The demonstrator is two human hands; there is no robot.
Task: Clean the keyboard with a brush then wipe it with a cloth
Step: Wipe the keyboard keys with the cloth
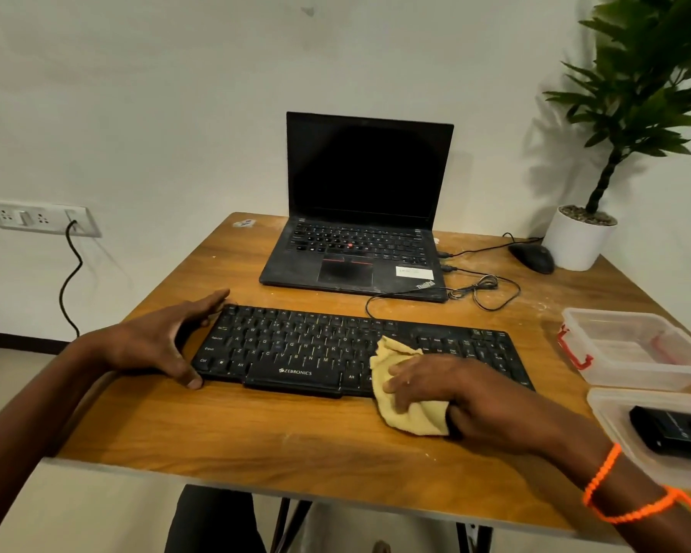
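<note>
The right hand point(447, 387) lies palm-down on a crumpled pale-yellow cloth point(405, 409), fingers curled over it and gripping it against the front edge of the flat black plastic keyboard point(316, 349). Part of the cloth pokes out beyond the fingertips onto the keys, and the rest bunches under the palm and spills onto the wooden worktop point(256, 429) just in front of the keyboard. An orange beaded thread point(615, 492) circles the wrist behind this hand.

The left hand point(168, 341) has its fingers straight and spread, holding nothing. Its thumb tip touches the worktop at the keyboard's near left corner and its fingers reach along the keyboard's left end, so the hand brackets that short side.

The keyboard runs with its long axis from one hand to the other, its far right end tilted slightly toward the person. The space bar faces the person and the function row faces away.

Beyond both hands, an open black laptop point(360, 217) with a dark screen stands on the worktop. To the outside of the right hand sit two clear plastic containers point(631, 345); the nearer one holds a black object that cannot be made out. Past them are a black mouse point(533, 257) and a green plant in a white pot point(577, 241).
</note>
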